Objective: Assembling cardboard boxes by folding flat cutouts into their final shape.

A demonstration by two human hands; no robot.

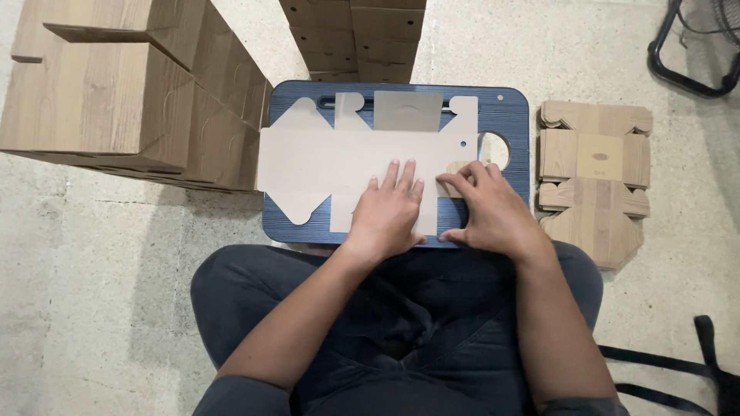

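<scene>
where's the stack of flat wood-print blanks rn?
Head view, right side: the stack of flat blanks lies on the concrete floor just right of the blue lap tray, beside the right hand.

The single head camera looked almost straight down, from close above, at the lap tray (pixel 509 115) and surrounding concrete floor (pixel 92 308).

Left of the left hand (pixel 389 209), folded boxes (pixel 131 92) wall off the floor (pixel 85 293). Right of the right hand (pixel 493 212), a flat stack (pixel 593 181) sits near; open floor beyond. Ahead, another stack (pixel 354 38) blocks.
</scene>
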